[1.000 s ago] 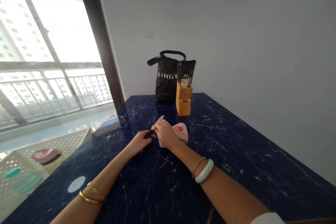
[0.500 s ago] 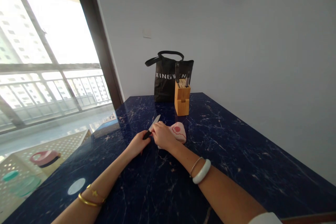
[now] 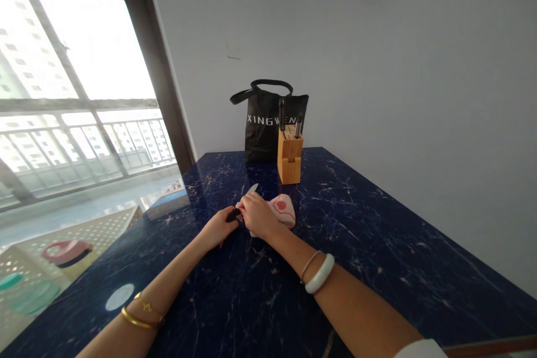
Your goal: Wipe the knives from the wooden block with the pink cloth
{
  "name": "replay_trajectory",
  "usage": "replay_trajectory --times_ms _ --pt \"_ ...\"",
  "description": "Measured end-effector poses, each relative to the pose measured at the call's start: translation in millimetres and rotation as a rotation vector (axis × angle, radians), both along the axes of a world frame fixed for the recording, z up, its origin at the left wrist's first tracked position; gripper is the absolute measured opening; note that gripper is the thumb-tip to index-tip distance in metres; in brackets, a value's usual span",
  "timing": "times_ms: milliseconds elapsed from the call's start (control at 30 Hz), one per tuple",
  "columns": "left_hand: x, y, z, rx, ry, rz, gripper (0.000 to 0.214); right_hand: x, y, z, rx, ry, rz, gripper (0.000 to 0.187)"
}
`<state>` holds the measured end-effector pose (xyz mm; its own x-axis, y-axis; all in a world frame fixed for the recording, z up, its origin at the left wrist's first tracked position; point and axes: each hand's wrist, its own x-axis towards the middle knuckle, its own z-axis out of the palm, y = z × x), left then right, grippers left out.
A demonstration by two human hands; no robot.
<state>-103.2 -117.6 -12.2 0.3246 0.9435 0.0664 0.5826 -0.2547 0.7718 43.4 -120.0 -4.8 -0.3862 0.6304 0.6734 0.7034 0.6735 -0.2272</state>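
Note:
A small knife (image 3: pixel 253 188) with a black handle and pale blade points away from me, low over the dark blue marbled table (image 3: pixel 364 251). My left hand (image 3: pixel 220 225) is closed around its handle. Closed on a white and pink cloth (image 3: pixel 283 210), my right hand (image 3: pixel 258 213) lies across the blade near the handle. The cloth spreads out to the right of that hand, and part of it is hidden under the palm. Only the outer part of the blade shows beyond my right fingers.
Past my hands stands a wooden knife block (image 3: pixel 290 165) holding black-handled knives. Behind it a black tote bag (image 3: pixel 262 140) leans near the wall. A cream perforated basket (image 3: pixel 113 229) with bottles is at the left, beyond the table edge. A white round spot (image 3: pixel 119 297) lies near my left forearm.
My right hand with the cloth has shifted slightly along the blade toward the handle, and less of the blade shows. The whole view has moved a little.

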Motion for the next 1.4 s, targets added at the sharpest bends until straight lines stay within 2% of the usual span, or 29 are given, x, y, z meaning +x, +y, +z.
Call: replay_trajectory --times_ms 233,500,733,1067,1200,1400 --pt "4 -9 9.5 -0.048 -0.106 0.091 0.02 2 -5 0.5 -0.004 0.038 -0.019 0.007" --pt "-1 -4 5.2 0.063 -0.021 -0.041 0.021 6 -3 1.8 0.014 0.056 -0.018 0.008" --pt "-3 -2 6.5 0.14 0.008 -0.11 0.017 13 4 1.1 0.021 0.156 -0.13 0.012" --pt "-2 -7 4.4 0.116 0.049 -0.15 0.019 37 19 0.0 0.03 0.363 -0.287 0.014" --pt "2 -9 7.5 0.071 0.043 -0.116 0.02 39 20 -0.1 0.021 0.43 -0.287 0.013" --pt "6 -10 13.3 -0.043 -0.007 0.05 0.021 36 13 3.9 0.084 0.497 -0.267 0.015"
